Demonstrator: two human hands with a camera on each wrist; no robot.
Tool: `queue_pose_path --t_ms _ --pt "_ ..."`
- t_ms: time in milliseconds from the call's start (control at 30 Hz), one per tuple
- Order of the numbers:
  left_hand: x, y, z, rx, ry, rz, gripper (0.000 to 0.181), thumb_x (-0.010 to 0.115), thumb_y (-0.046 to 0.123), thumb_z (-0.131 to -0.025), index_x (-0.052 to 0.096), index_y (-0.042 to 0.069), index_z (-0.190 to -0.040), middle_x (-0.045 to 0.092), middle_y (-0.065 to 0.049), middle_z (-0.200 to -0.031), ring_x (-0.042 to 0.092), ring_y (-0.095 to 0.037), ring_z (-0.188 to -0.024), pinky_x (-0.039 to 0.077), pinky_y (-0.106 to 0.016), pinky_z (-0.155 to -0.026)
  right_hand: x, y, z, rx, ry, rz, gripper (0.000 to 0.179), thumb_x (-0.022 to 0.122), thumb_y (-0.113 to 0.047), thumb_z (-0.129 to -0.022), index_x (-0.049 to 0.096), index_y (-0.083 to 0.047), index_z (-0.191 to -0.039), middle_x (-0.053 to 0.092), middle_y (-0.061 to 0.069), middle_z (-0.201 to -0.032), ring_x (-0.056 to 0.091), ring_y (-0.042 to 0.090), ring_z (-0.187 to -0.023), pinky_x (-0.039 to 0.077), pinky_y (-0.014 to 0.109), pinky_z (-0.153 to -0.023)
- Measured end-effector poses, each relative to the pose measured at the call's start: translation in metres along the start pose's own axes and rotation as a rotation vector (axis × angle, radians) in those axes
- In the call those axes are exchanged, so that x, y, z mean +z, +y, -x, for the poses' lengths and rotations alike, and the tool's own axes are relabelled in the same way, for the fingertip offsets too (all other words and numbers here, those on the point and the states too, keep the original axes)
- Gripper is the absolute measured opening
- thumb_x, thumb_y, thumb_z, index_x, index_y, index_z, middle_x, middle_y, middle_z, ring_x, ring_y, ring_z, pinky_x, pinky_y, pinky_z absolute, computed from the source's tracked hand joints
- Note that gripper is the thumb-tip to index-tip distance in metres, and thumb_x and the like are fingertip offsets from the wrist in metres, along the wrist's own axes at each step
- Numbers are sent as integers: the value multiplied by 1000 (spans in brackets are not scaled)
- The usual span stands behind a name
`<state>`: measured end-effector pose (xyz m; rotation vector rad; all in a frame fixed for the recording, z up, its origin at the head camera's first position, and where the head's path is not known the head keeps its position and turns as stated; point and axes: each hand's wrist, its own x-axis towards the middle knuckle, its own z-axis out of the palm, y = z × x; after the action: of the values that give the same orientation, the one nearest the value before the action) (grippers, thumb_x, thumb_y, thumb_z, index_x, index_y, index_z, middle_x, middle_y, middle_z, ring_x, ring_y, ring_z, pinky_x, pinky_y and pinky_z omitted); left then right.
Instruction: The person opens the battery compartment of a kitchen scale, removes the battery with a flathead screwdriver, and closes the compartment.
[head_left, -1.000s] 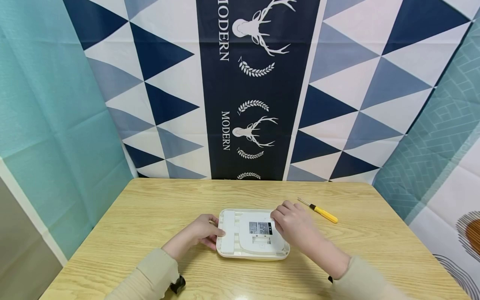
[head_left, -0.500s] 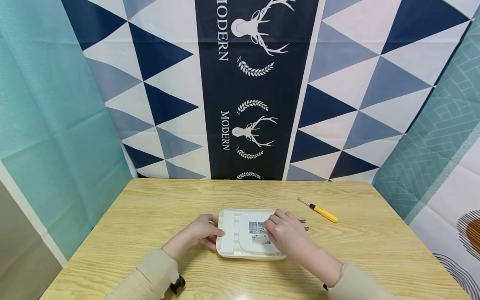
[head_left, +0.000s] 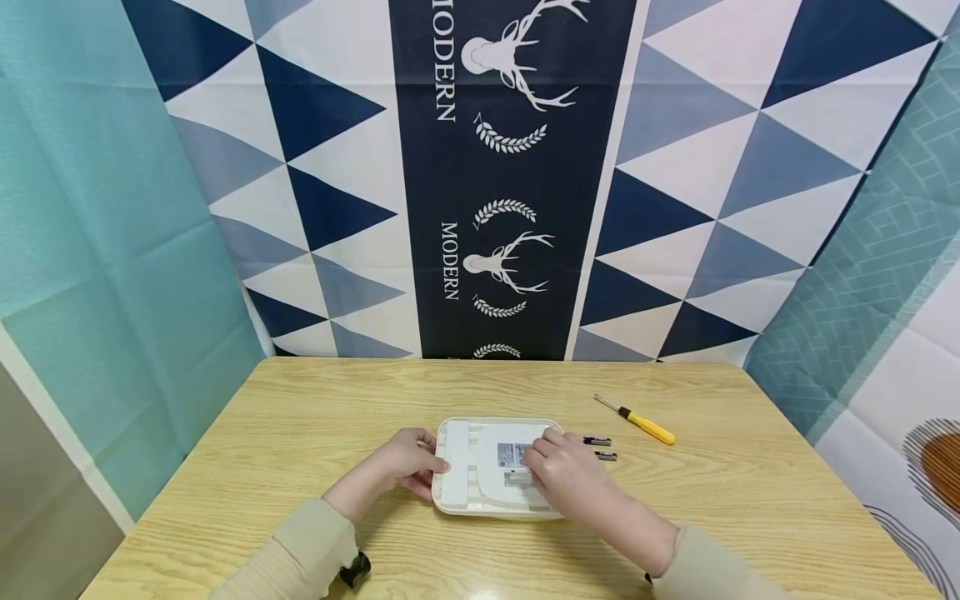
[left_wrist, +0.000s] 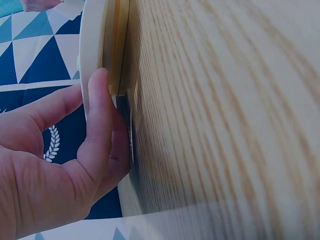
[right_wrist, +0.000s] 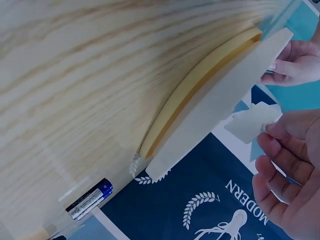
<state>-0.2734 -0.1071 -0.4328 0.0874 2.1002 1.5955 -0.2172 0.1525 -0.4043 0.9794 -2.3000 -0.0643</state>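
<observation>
A flat white device (head_left: pixel 459 467) with rounded corners lies underside up on the table, showing a printed label (head_left: pixel 512 454) and a small battery compartment (head_left: pixel 517 477). My left hand (head_left: pixel 408 463) grips its left edge, thumb on the upper side and fingers at the rim. Over the right part of the device is my right hand (head_left: pixel 566 468). In the right wrist view its thumb and index finger pinch a small white battery cover (right_wrist: pixel 252 122), held just above the device. The right hand hides part of the compartment in the head view.
Two batteries, one farther back (head_left: pixel 597 441) and one nearer (head_left: pixel 606 456), lie right of the device. Behind them is a yellow-handled screwdriver (head_left: pixel 651 428). A patterned curtain (head_left: pixel 517 317) hangs along the back of the wooden table (head_left: pixel 337 400).
My right hand has moved left and slightly toward me, over the compartment, bringing the two batteries into view. The left hand stays on the device's edge.
</observation>
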Motion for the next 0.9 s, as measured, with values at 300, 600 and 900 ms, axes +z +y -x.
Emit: queue_pose_path --t_ms 300,600,900 --pt "0 -1 -2 0 4 -2 43 67 5 -77 44 -4 -112 63 -16 -80 63 -21 -59 56 -38 -53 7 -1 1 -22 2 -5 8 67 -10 -68 62 -16 -71 62 -5 -73 48 11 -67 38 20 -50" --pt "0 -1 -2 -8 6 -4 44 67 5 -77 44 -3 -113 63 -16 -80 63 -21 -59 56 -37 -52 11 -3 0 -43 11 -6 6 65 -9 -67 63 -15 -69 62 -6 -71 48 10 -65 40 20 -49" --pt "0 0 -1 -4 3 -5 45 68 6 -77 44 -4 -114 63 -16 -80 63 -21 -59 56 -37 -52 10 -5 -2 -42 -38 -11 6 66 -10 -69 64 -16 -68 61 -6 -70 47 10 -65 38 19 -48"
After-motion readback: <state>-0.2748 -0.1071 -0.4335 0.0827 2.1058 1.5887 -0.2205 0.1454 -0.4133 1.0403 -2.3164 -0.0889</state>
